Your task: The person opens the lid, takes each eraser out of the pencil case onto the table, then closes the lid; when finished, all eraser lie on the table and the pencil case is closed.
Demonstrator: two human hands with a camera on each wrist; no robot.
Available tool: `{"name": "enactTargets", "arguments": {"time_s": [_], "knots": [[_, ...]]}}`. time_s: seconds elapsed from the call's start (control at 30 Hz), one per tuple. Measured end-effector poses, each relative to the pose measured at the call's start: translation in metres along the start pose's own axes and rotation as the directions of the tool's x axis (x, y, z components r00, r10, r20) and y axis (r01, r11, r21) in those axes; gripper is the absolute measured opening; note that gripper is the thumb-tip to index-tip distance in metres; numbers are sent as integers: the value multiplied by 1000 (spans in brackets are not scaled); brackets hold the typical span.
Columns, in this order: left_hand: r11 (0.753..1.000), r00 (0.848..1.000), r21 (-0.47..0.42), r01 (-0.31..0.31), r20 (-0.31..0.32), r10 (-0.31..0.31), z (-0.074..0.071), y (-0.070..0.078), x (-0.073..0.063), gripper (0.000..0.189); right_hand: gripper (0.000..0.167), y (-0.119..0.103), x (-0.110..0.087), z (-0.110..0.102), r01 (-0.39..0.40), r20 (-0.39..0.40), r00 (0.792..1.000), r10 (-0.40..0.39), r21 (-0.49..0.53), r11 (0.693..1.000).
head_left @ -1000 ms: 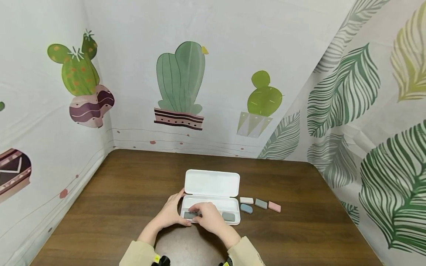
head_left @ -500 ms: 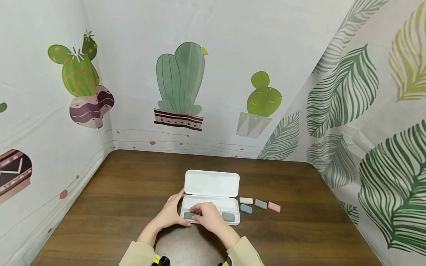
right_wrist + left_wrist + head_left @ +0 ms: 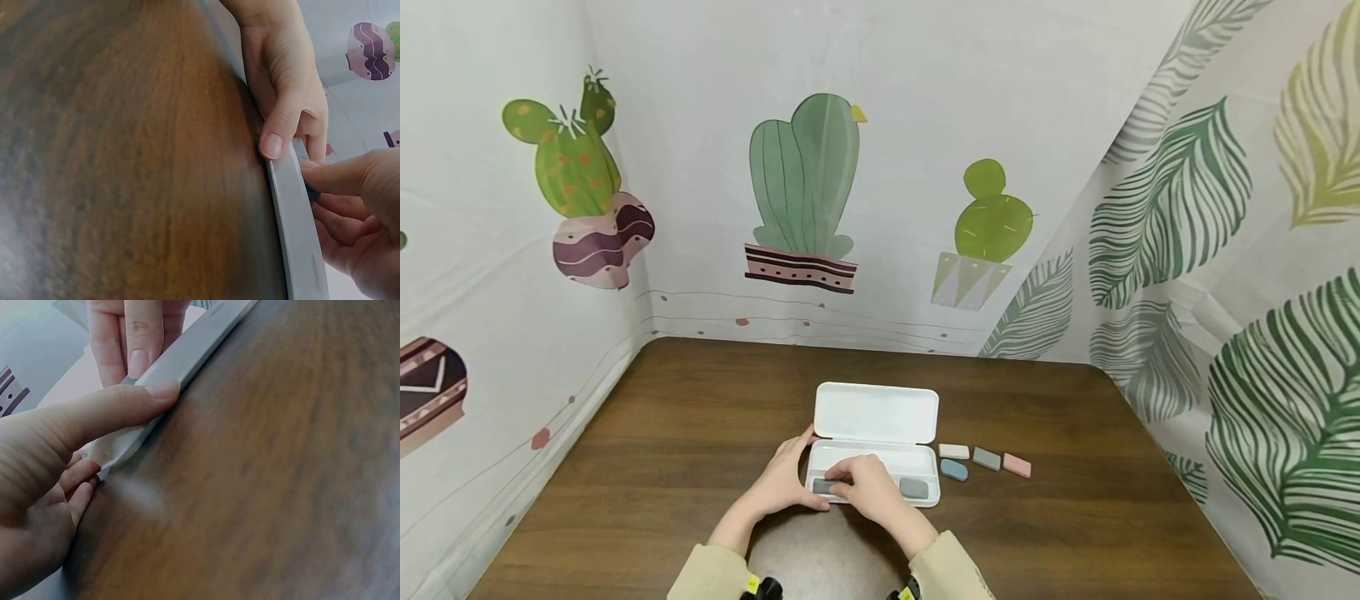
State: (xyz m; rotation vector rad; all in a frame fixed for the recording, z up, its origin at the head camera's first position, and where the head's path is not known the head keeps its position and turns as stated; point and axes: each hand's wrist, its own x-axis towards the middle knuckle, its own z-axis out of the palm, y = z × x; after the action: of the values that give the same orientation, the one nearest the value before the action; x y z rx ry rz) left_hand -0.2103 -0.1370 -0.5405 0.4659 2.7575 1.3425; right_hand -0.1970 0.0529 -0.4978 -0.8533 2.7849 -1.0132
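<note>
A white pencil case (image 3: pixel 871 452) lies on the wooden table with its lid folded back. My left hand (image 3: pixel 784 477) holds the case's left end, thumb on the front wall and fingers around the side. Reaching in from the right, my right hand (image 3: pixel 871 490) pinches a dark grey eraser-like block (image 3: pixel 823 485) at the left of the front compartment. Its fingers partly cover this block, and a dark corner (image 3: pixel 313 194) shows beside the thumb in the right wrist view. A second grey block (image 3: pixel 913 488) lies at the compartment's right end.
Right of the case lie a white block (image 3: pixel 953 452), a blue rounded block (image 3: pixel 954 470), a grey-blue block (image 3: pixel 987 458) and a pink block (image 3: pixel 1017 465). The open lid (image 3: pixel 876 412) leans back behind the case. A patterned cloth wall (image 3: pixel 895 167) closes off the table's far side.
My right thumb has drawn slightly closer to the index finger over the dark grey block. The left hand and the case keep their places.
</note>
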Motion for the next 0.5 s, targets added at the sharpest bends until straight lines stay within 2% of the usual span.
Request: {"name": "enactTargets", "arguments": {"time_s": [0.27,0.5], "knots": [[1000,1000,0,-7,1,7,0,0,1,129,12,0,0,0,-9,4,1000,9,6,1000],[1000,1000,-6,3,0,-3,0,2,0,129,11,3,1,0,4,-30,1000,-4,12,1000]]}}
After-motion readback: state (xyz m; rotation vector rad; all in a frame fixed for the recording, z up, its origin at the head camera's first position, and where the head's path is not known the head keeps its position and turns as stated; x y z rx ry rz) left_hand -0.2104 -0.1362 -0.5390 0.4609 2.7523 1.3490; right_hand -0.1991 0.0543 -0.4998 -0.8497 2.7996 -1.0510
